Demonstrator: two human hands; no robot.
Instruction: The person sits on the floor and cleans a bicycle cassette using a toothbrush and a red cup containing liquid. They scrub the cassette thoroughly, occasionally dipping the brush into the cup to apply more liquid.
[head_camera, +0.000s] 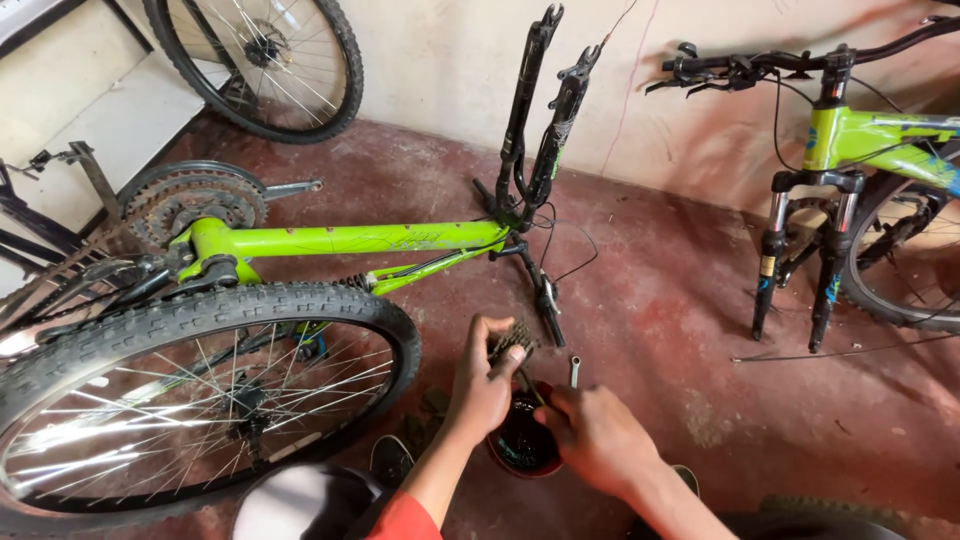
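L hand (482, 385) clenched on greasy cog cluster (512, 343) above dark oil bowl (522, 440), R hand (592, 432) pinching a brush w/ handle barely visible: slick grip could drop cluster, splashing oil.

The red bowl (522, 440) is half covered by the right hand (592, 432). The tool under that hand is hidden. The near wheel (190, 400) is cut off at the left edge.
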